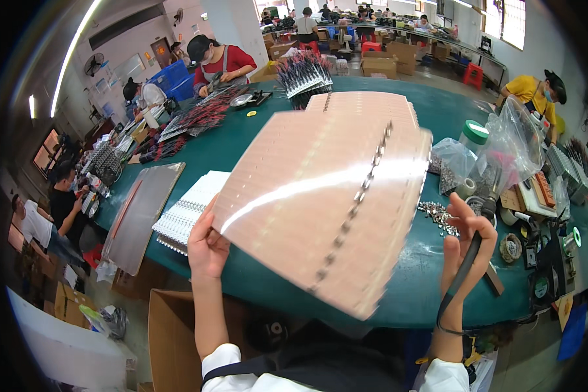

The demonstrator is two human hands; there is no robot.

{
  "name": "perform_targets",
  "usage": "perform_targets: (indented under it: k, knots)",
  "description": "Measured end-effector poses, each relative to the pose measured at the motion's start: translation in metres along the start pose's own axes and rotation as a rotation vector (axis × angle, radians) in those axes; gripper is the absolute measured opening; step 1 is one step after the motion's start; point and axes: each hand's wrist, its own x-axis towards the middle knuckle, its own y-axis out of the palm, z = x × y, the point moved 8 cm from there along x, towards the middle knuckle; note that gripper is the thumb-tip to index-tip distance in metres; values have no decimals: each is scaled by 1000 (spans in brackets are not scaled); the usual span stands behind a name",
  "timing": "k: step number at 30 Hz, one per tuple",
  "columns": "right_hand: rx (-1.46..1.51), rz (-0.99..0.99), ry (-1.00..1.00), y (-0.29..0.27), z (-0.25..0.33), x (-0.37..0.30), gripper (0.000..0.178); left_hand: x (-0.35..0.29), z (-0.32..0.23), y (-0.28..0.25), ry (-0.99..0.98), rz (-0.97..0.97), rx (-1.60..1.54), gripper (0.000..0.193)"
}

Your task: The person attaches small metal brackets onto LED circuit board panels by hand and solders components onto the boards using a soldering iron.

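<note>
My left hand (208, 245) pinches the left edge of a glossy pinkish-tan panel (294, 189), which is tilted above the green table. One line of small dark metal parts runs across the panel; its lower edge is blurred. My right hand (467, 245) is right of the panel, apart from it, with fingers curled round a corded soldering iron (487, 208). The black cable hangs past my wrist. Partly hidden behind the held panel is another tan panel (372, 100). A white strip stack (193, 206) lies beyond my left hand.
On the green table (255, 147) lie a clear board (140, 215), loose metal parts (439, 215), a green-lidded jar (473, 135), plastic bags (513, 140) and a solder spool (571, 240). A cardboard box (170, 340) stands below the near edge. Several people work around the table.
</note>
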Motion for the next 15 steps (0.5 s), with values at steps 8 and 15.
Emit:
perform_targets:
  k: [8,15]
  knots:
    - [129,100,46,-1,-36,-59,61,-37,12,-72,-239,-152,43,43]
    - [-30,60,-121,-29,-13,-87,30,-26,102,-66,-612,38,-65,43]
